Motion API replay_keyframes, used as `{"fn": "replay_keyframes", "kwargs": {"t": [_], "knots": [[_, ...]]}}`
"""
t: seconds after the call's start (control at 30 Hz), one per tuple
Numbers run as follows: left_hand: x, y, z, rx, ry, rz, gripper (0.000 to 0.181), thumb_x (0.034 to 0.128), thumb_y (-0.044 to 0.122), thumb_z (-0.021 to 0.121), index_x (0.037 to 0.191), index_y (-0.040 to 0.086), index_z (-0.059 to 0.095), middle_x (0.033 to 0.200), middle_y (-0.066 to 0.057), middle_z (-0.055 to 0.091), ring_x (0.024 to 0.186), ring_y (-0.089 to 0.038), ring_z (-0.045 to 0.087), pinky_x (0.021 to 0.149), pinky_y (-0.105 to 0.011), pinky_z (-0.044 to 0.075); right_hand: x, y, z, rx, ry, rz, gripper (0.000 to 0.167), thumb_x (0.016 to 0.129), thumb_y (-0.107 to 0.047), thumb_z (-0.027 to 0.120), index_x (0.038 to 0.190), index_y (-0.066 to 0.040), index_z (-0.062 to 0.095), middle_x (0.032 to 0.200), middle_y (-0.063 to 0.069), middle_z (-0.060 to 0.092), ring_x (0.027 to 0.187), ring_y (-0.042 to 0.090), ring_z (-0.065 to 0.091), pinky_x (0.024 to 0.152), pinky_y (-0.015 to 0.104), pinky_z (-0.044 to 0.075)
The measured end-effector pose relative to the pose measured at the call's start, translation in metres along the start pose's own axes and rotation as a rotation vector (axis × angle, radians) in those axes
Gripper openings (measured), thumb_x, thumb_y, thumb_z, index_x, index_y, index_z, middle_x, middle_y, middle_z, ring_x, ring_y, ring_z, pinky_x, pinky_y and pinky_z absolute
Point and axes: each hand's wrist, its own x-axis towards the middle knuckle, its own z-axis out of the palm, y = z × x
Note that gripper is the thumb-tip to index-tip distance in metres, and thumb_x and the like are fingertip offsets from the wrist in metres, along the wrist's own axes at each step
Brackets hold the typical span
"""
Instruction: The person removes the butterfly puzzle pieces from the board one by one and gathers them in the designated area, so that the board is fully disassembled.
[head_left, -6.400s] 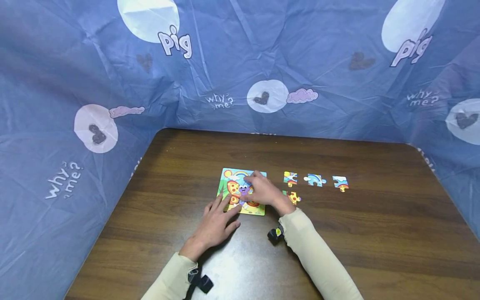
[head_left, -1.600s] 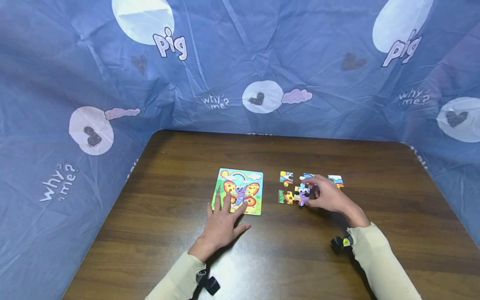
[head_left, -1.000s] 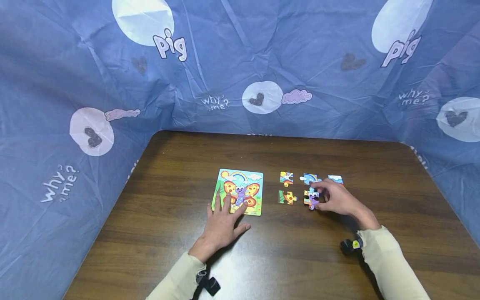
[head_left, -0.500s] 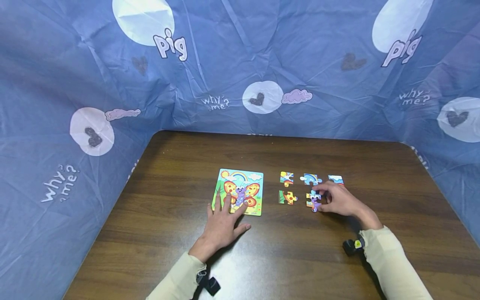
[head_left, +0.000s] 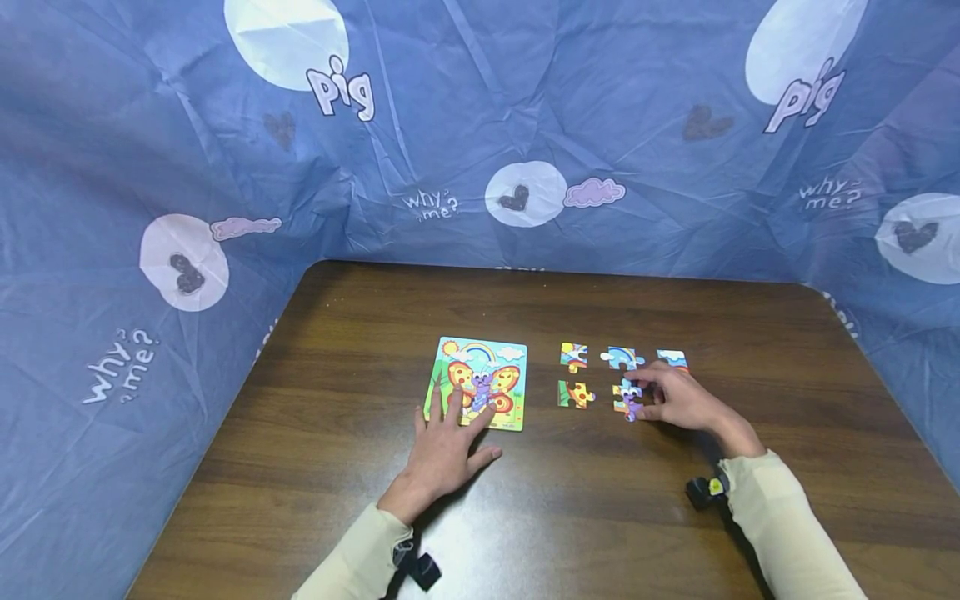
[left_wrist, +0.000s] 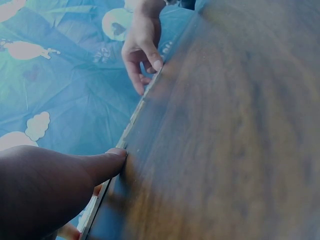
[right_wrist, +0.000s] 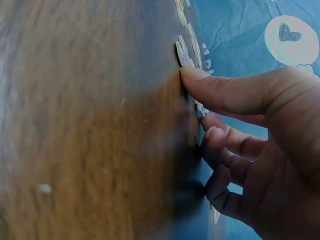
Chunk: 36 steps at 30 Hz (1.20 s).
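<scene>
My left hand (head_left: 442,454) lies with fingers spread over the lower left part of a square butterfly puzzle board (head_left: 480,354). To the right, my right hand (head_left: 678,402) pinches a puzzle piece (head_left: 628,400) with the purple butterfly face between thumb and fingertips. That piece sits at table level, below the rainbow puzzle piece (head_left: 622,359) and apart from the wing puzzle piece (head_left: 576,394) on its left. In the right wrist view the thumb (right_wrist: 200,85) is at the edge of the held piece (right_wrist: 183,52). The right hand partly covers the cloud puzzle piece (head_left: 671,358).
A sun puzzle piece (head_left: 573,356) lies in the back row, left of the rainbow piece. The brown wooden table (head_left: 337,350) carries everything. A blue printed cloth (head_left: 450,108) hangs behind and beside it.
Earlier my right hand was over the board. It has since carried the face piece right, past the wing piece, to below the rainbow piece. My left hand has stayed on the board.
</scene>
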Motion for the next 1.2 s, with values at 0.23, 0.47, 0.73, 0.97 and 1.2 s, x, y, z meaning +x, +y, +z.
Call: {"fn": "replay_keyframes", "kwargs": {"t": [0.23,0.47,0.73,0.97,1.2], "knots": [[0.0003,0.0003,-0.0005,-0.003,-0.003,-0.001,0.063,0.0915,0.062,0.058,0.146,0.032,0.051,0.155,-0.028,0.038,0.145,-0.059,0.026,0.108,-0.077,0.030,0.0002,0.0028,0.0010,0.010,-0.013,0.011,0.059,0.080,-0.014,0.081,0.132,0.004,0.060,0.106,0.016,0.062,0.068,0.004,0.048,0.059,0.020,0.042],[-0.0004,0.0006,-0.0017,-0.008,-0.008,0.001,0.064,0.0911,0.062,0.059,0.146,0.032,0.050,0.156,-0.028,0.037,0.145,-0.060,0.025,0.108,-0.077,0.029,-0.0002,0.0012,0.0014,0.012,-0.001,-0.003,0.058,0.080,-0.014,0.082,0.131,0.004,0.062,0.104,0.015,0.062,0.068,0.003,0.048,0.059,0.020,0.042],[-0.0001,0.0003,-0.0017,-0.017,-0.010,-0.001,0.063,0.0916,0.062,0.058,0.146,0.031,0.051,0.156,-0.029,0.037,0.145,-0.060,0.025,0.108,-0.077,0.029,0.0000,-0.0005,-0.0008,0.005,-0.007,-0.012,0.060,0.080,-0.014,0.083,0.132,0.005,0.061,0.105,0.016,0.062,0.069,0.005,0.048,0.060,0.020,0.041],[0.0002,-0.0003,-0.0013,-0.022,-0.017,-0.005,0.063,0.0915,0.061,0.059,0.146,0.032,0.051,0.156,-0.028,0.036,0.145,-0.060,0.024,0.109,-0.077,0.028,-0.0008,-0.0029,-0.0028,-0.001,0.004,-0.026,0.059,0.080,-0.014,0.083,0.131,0.006,0.060,0.104,0.016,0.062,0.070,0.004,0.050,0.061,0.019,0.042],[-0.0005,0.0004,-0.0020,-0.026,-0.016,-0.005,0.062,0.0921,0.061,0.058,0.146,0.031,0.051,0.155,-0.029,0.037,0.145,-0.060,0.026,0.108,-0.077,0.029,-0.0009,-0.0035,-0.0081,-0.008,0.050,-0.032,0.053,0.082,-0.012,0.081,0.129,0.003,0.062,0.104,0.016,0.065,0.071,0.002,0.051,0.063,0.020,0.044]]}}
